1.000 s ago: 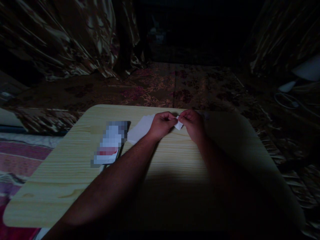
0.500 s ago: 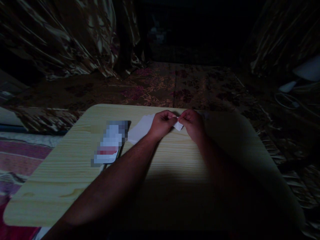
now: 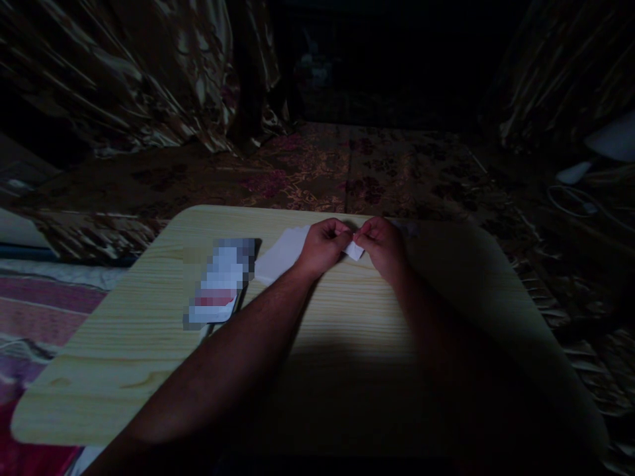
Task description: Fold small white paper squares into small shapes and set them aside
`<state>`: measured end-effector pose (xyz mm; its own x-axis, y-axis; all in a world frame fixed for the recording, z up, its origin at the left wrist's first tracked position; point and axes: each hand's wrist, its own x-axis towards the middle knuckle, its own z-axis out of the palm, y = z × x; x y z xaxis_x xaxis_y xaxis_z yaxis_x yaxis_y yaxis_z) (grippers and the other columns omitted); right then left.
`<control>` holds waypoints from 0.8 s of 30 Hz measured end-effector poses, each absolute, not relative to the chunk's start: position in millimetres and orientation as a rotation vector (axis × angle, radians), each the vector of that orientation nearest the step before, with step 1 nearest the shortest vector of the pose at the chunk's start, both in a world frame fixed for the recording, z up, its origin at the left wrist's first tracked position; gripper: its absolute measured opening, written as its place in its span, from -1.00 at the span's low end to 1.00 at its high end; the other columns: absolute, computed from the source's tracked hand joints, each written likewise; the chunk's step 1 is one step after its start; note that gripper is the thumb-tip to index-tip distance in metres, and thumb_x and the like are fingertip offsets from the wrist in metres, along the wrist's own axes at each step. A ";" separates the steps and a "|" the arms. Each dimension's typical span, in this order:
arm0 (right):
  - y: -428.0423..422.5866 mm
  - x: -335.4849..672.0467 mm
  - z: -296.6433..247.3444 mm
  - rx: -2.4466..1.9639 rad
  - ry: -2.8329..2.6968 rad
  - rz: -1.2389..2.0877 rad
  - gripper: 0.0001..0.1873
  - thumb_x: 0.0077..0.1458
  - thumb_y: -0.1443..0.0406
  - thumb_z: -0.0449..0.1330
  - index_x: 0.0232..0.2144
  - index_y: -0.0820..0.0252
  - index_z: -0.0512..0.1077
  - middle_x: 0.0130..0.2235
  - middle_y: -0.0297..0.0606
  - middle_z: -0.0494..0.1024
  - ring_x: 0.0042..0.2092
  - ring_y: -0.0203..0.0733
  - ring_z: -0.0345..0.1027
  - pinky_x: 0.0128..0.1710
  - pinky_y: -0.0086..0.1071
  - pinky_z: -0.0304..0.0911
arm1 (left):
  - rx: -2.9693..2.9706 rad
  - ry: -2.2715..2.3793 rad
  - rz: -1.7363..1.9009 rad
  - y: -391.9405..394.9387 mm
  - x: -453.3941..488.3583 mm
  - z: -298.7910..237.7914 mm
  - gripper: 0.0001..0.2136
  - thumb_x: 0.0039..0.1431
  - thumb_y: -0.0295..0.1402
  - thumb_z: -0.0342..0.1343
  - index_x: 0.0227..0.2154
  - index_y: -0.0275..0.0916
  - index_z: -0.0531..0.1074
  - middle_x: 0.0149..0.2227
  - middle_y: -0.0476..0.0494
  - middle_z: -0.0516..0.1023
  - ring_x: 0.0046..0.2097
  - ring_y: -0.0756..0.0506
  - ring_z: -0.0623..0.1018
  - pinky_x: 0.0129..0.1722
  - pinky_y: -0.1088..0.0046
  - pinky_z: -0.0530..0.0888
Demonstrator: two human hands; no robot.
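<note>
A small folded piece of white paper [image 3: 354, 250] is pinched between my two hands near the far edge of the table. My left hand [image 3: 323, 247] grips it from the left with thumb and forefinger. From the right, my right hand [image 3: 383, 244] pinches the same paper, fingertips almost touching those of the left. Larger white paper [image 3: 282, 254] lies flat on the table, partly covered by my left hand and wrist. The folds between the fingers are mostly hidden.
On the pale wooden table [image 3: 129, 344], a phone with a blurred screen [image 3: 221, 281] lies left of my left forearm. Patterned cloth [image 3: 317, 165] spreads beyond the table, with curtains [image 3: 173, 66] behind. A white lamp [image 3: 612, 139] and cable [image 3: 570, 196] are at the right. The scene is dim.
Both hands keep their pinch on the small paper and have barely moved. The view has shifted very slightly.
</note>
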<state>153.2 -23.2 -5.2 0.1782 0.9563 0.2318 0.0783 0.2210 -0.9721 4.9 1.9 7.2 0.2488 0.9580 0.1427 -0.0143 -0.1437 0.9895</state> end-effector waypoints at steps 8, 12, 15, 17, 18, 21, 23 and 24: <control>-22.5 152.6 -5.8 -1.176 -1.193 0.860 -0.74 -0.14 0.24 0.36 -0.43 0.09 0.34 -0.49 -0.41 0.50 -0.46 -0.25 0.38 -0.42 -0.36 0.30 | 1.424 0.940 1.113 1.6 4.7 7.8 -0.84 -0.02 -0.29 0.26 -0.50 -0.27 0.45 -0.54 0.01 0.44 -0.51 0.06 0.32 -0.50 0.51 0.26; -22.3 150.9 -6.0 -1.126 -1.133 0.927 -0.70 -0.14 0.24 0.36 -0.32 0.13 0.40 -0.44 -0.38 0.56 -0.43 -0.25 0.43 -0.42 -0.38 0.32 | 1.385 0.929 1.142 3.7 4.7 5.6 -0.80 0.03 -0.23 0.25 -0.46 -0.27 0.44 -0.54 0.02 0.42 -0.52 0.06 0.31 -0.50 0.51 0.26; -23.1 149.6 -3.7 -1.161 -1.114 0.977 -0.72 -0.16 0.23 0.34 -0.33 0.15 0.43 -0.45 -0.36 0.57 -0.44 -0.25 0.42 -0.46 -0.40 0.30 | 1.365 0.919 1.171 5.0 4.8 4.4 -0.78 0.07 -0.20 0.23 -0.44 -0.26 0.44 -0.56 0.03 0.39 -0.53 0.06 0.29 -0.50 0.52 0.26; -24.1 148.9 -1.0 -1.210 -1.127 0.971 -0.76 -0.17 0.22 0.34 -0.39 0.16 0.45 -0.49 -0.37 0.55 -0.47 -0.26 0.40 -0.49 -0.40 0.29 | 1.367 0.916 1.174 5.0 4.7 4.3 -0.77 0.08 -0.18 0.23 -0.43 -0.26 0.43 -0.56 0.03 0.38 -0.52 0.06 0.29 -0.50 0.52 0.26; -24.7 148.6 0.4 -1.229 -1.138 0.962 -0.79 -0.17 0.22 0.33 -0.42 0.17 0.45 -0.51 -0.37 0.54 -0.48 -0.26 0.38 -0.49 -0.40 0.28 | 1.370 0.912 1.174 4.7 4.7 4.4 -0.77 0.08 -0.17 0.23 -0.43 -0.26 0.43 -0.56 0.03 0.39 -0.52 0.06 0.29 -0.50 0.52 0.27; -26.1 148.4 3.2 -1.251 -1.159 0.944 -0.84 -0.16 0.23 0.30 -0.47 0.16 0.45 -0.56 -0.38 0.51 -0.50 -0.26 0.37 -0.50 -0.39 0.26 | 1.383 0.897 1.175 3.8 4.7 4.9 -0.76 0.09 -0.17 0.22 -0.42 -0.26 0.44 -0.53 0.01 0.40 -0.51 0.06 0.30 -0.48 0.51 0.28; -26.5 148.6 3.7 -1.250 -1.170 0.936 -0.85 -0.15 0.23 0.29 -0.47 0.16 0.45 -0.56 -0.39 0.51 -0.50 -0.26 0.37 -0.50 -0.39 0.25 | 1.384 0.896 1.180 3.3 4.9 5.0 -0.76 0.09 -0.17 0.23 -0.42 -0.26 0.44 -0.52 0.00 0.41 -0.50 0.06 0.31 -0.47 0.51 0.28; -26.5 148.7 3.6 -1.250 -1.176 0.932 -0.86 -0.15 0.23 0.29 -0.48 0.15 0.45 -0.57 -0.39 0.50 -0.50 -0.26 0.37 -0.50 -0.39 0.25 | 1.384 0.897 1.182 3.1 5.1 5.1 -0.77 0.08 -0.17 0.23 -0.42 -0.26 0.44 -0.51 0.00 0.42 -0.49 0.06 0.32 -0.47 0.51 0.29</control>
